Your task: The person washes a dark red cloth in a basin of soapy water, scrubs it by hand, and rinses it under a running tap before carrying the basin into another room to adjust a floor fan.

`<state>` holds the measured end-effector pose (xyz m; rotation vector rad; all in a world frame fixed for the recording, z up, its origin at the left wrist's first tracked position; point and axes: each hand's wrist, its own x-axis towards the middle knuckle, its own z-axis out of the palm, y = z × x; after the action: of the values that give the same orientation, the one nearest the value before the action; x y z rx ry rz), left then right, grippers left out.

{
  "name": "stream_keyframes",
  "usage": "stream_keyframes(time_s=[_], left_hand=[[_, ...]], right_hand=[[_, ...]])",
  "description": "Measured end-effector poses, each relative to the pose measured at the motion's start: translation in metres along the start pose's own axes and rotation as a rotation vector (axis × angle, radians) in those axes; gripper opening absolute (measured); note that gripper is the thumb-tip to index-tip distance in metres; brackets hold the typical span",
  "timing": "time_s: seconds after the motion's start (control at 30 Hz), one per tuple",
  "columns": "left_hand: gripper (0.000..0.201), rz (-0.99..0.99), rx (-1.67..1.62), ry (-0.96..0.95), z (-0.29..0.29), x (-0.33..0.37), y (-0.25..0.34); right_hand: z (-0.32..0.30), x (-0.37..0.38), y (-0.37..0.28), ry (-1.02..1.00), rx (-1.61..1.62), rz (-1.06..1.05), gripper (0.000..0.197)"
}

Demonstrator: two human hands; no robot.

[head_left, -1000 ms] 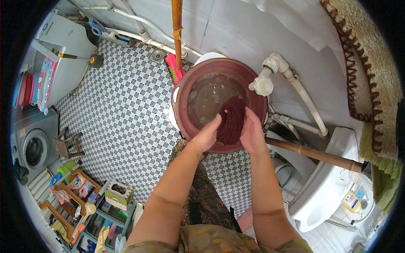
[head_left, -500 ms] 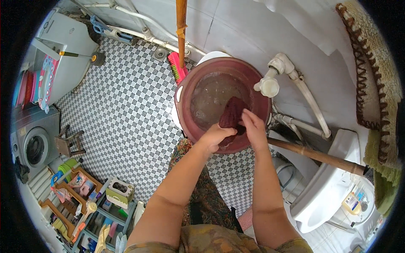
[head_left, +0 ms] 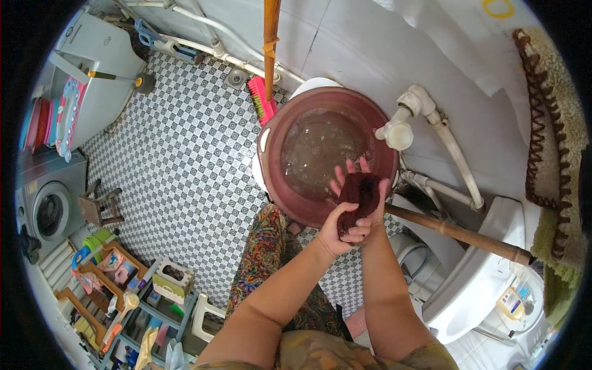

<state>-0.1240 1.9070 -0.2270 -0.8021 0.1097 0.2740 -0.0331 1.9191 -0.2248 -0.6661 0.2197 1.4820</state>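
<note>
A wet-looking dark maroon knitted piece (head_left: 359, 200) is held over the near right rim of a large maroon basin (head_left: 269, 176). My left hand (head_left: 335, 233) is closed on its lower end, thumb on top and fingers wrapped round. Under the cloth lies my right hand (head_left: 382, 196), its palm up and fingers spread out past the far edge, open. The cloth covers most of that palm. Murky greyish water (head_left: 320, 148) with some bubbles fills the basin below.
A white plastic pipe elbow (head_left: 399, 132) juts over the basin's right side. A pink brush (head_left: 264, 102) on a wooden pole stands behind it. To the right are another wooden pole (head_left: 456, 231) and a white sink (head_left: 487, 271). Patterned floor tiles (head_left: 191, 160) extend left.
Both hands have drawn the knitted piece nearer to me, from over the water to the rim. My right hand has gone from pinching it to lying spread beneath it.
</note>
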Motion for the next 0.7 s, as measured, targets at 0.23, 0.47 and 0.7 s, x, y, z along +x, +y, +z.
stream_keyframes(time_s=[0.23, 0.47, 0.7], left_hand=[[0.039, 0.471, 1.487, 0.399, -0.001, 0.003, 0.027], [0.059, -0.096, 2.523, 0.973, 0.022, 0.031, 0.038], [0.047, 0.607, 2.335, 0.734, 0.002, 0.013, 0.051]], right_hand=[[-0.027, 0.03, -0.028, 0.461, -0.976, 0.032, 0.027], [-0.044, 0.062, -0.03, 0.389, -2.137, 0.091, 0.043], [-0.005, 0.053, -0.039, 0.213, -1.686, 0.102, 0.041]])
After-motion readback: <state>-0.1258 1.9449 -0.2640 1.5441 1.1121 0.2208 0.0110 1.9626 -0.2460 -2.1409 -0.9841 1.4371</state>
